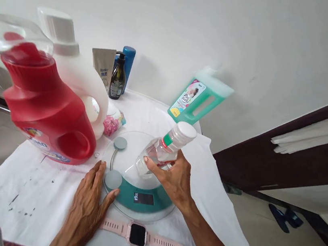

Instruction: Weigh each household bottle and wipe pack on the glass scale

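My right hand [174, 176] is wrapped round a clear plastic bottle [158, 150] with a white cap and a red and green label. The bottle is over a round glass scale [135, 180] with a teal band and a small lit display [143, 198]; whether its base touches the glass I cannot tell. My left hand [90, 194] lies flat at the scale's left edge, fingers stretched out, thumb on the rim. In front of the scale lies a smartwatch [137, 234] with a pink strap.
A red detergent jug [45, 103] and a white jug [76, 74] stand at the left. Farther back are a grey tube [103, 64], a dark pump bottle [117, 78] and a blue bottle [129, 62]. A green jug [194, 98] stands by the wall. White cloth [205, 198] covers the table.
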